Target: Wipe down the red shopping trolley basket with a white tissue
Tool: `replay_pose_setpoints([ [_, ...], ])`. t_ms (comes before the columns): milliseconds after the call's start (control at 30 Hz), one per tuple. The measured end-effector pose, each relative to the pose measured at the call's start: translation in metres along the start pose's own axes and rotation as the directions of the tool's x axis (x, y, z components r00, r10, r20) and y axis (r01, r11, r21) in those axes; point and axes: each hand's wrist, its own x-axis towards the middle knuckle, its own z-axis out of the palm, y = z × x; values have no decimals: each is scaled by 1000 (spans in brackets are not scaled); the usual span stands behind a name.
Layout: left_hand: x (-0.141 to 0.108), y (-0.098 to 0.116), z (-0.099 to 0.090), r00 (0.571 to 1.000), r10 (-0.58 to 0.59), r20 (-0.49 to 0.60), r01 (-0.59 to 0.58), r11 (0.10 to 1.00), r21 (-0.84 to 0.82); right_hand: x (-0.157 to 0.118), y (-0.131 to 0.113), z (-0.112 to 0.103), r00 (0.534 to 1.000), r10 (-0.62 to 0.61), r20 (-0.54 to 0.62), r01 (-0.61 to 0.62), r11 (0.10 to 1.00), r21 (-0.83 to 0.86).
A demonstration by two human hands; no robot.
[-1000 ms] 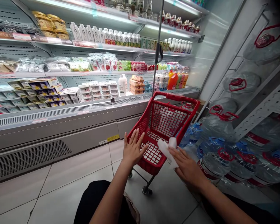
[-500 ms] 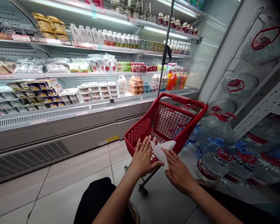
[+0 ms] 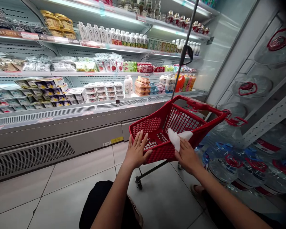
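Observation:
A red plastic shopping cart [image 3: 157, 154] stands in front of me, its basket of perforated panels. My left hand [image 3: 136, 154] is open, fingers spread, over the near left corner of the basket; whether it touches the rim I cannot tell. In my right hand [image 3: 187, 157] is a crumpled white tissue [image 3: 175, 140], pressed by the fingers to the near rim on the right side. Part of the tissue sticks up above the fingers, and the rest is hidden under them.
Behind the cart runs an open refrigerated case [image 3: 97, 117] stocked with dairy cups, cartons and bottles. A pole with a black hook [image 3: 187, 55] rises from the cart. Large water bottles [image 3: 225, 168] crowd the floor at right, beside a white perforated shelf post [image 3: 271, 111].
My hands have moved apart: the left hand has shifted left, the right hand rightward with the tissue, onto the cart's rim. The cart appears turned and farther right in view.

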Motion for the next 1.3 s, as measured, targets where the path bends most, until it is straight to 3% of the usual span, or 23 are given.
replay_pose_setpoints([
  [133,6,23,1,998,44,-37,-45,999,-23,2,-56,-1,995,-101,22,98,989,111],
  [267,11,38,9,996,57,-68,-58,998,-22,10,-71,-4,985,-171,23,167,978,122],
  [367,11,38,14,996,29,-84,-31,999,-26,14,-51,-5,984,-179,24,176,981,78],
  [500,10,32,15,996,38,-84,-42,998,-51,10,-3,-9,993,-120,19,120,993,-16],
  [733,14,26,13,1000,-12,-14,11,996,-94,-20,81,-42,998,-46,-52,34,977,-212],
  [933,15,29,9,999,-35,36,38,994,-101,-43,113,-67,983,61,-173,-109,953,-281],
  [1000,15,34,8,998,-43,49,47,995,-93,-43,108,-67,975,104,-196,-160,941,-298],
  [1100,16,44,5,996,-59,68,65,995,-80,-38,80,-57,979,118,-168,-164,943,-290],
  [1300,19,50,-1,986,-98,134,107,992,-63,-22,1,-23,998,-52,-47,45,990,-132],
])
